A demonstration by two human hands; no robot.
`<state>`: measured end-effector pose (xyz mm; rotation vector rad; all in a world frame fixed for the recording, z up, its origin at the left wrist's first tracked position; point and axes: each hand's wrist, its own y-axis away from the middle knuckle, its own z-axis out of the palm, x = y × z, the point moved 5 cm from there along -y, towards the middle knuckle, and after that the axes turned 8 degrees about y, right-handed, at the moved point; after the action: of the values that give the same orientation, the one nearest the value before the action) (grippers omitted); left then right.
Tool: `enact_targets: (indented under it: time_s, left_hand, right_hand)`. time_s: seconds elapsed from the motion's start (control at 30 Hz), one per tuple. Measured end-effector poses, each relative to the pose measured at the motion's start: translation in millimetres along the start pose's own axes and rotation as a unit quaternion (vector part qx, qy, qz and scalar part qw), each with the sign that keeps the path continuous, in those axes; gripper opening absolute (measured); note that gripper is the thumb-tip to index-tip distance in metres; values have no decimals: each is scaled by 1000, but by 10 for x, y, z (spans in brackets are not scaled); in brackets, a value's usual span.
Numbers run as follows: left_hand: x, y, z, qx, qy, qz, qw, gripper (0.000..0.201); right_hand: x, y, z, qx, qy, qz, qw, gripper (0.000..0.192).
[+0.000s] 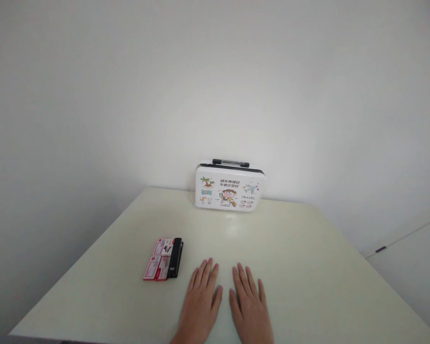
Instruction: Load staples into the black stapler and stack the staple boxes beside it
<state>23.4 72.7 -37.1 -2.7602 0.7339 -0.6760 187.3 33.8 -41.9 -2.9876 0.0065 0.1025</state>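
My left hand [199,306] lies flat on the pale table [111,306], palm down, fingers stretched out and holding nothing. Beside it, also palm down with fingers spread, rests my right hand [250,306]; a narrow gap separates the two thumbs. A black stapler [175,258] lies to the left of my left hand, apart from it. Against the stapler's left side sit several small red-and-white staple boxes [152,267], laid close together. Neither hand touches these things.
A white case [231,190] with cartoon prints stands upright at the table's back, near the wall [229,86]. On its top edge is a black-ended pen [231,163], perhaps resting there as a handle would. A thin line with a dark piece [380,249] runs along the right wall.
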Motion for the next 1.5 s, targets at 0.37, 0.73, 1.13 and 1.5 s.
enact_targets:
  time_s: [0.37,0.73,1.13,1.5]
  left_hand:
    - [-10,4,6,11,2,1,1000,62]
    - [0,12,-6,0,3,-7,1000,61]
    - [-5,168,131,22,-31,45,998,72]
    - [-353,945,581,65,-57,83,993,67]
  right_hand:
    - [-18,-1,-35,9,-21,0,1000,61]
    - [-43,20,4,27,-18,3,999,61]
    - [-530,-290,-272,66,-166,57,982,48]
    - [-1861,-1458,-311,-4,-196,-40,980,54]
